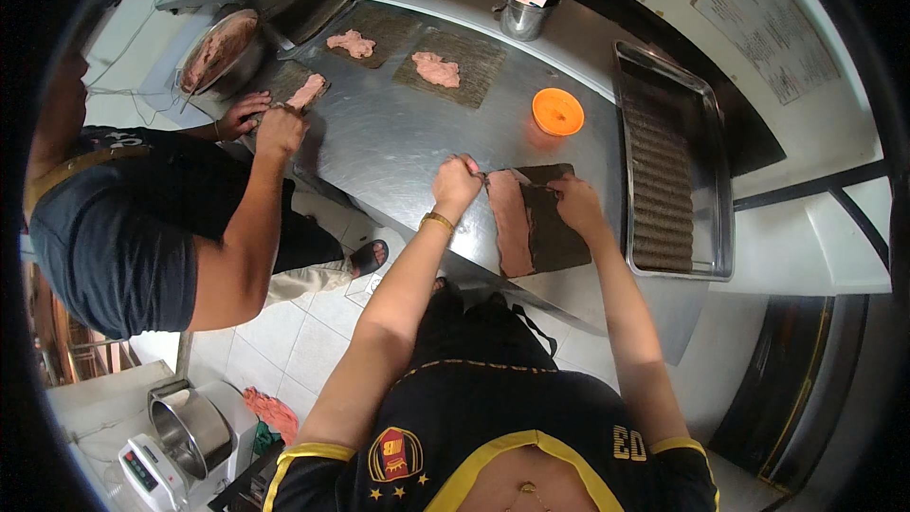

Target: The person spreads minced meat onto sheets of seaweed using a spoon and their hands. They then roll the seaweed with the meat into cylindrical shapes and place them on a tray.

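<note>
Head view, reading from the left with the orange bowl (557, 111) as the marker: far to the left of the bowl, a co-worker in a dark shirt leans over the steel table (398, 133), both of that person's hands (265, 118) pressing pink paste onto a dark seaweed sheet (301, 85) at the table's corner. A metal mixing bowl of paste (220, 49) sits just beyond those hands, probably so paste can be scooped without a stretch. Two more sheets, each with a lump of paste (436, 68), lie up-left of the orange bowl, well apart from one another, seemingly laid out to wait their turn.

Below and left of the orange bowl is the person's own left hand (457, 185), closed into a loose fist with the fingertips pinching the upper left corner of the paste strip (512, 223); a gold bracelet (438, 220) rings that wrist. The strip covers the left part of the near seaweed sheet (555, 237), which lies directly below the orange bowl, close to the table's near edge, likely for easy reach.

The right hand (576, 204) rests on the sheet's upper right part, fingers curled onto its dark surface, gripping or pressing its top edge; I cannot tell which. So the sheet runs from under both hands back toward the body, held at its far end.

Right of the orange bowl, a steel tray (720, 228) holds finished dark rolls (661, 199) in a stacked column. A steel cup (523, 14) stands above the bowl.
</note>
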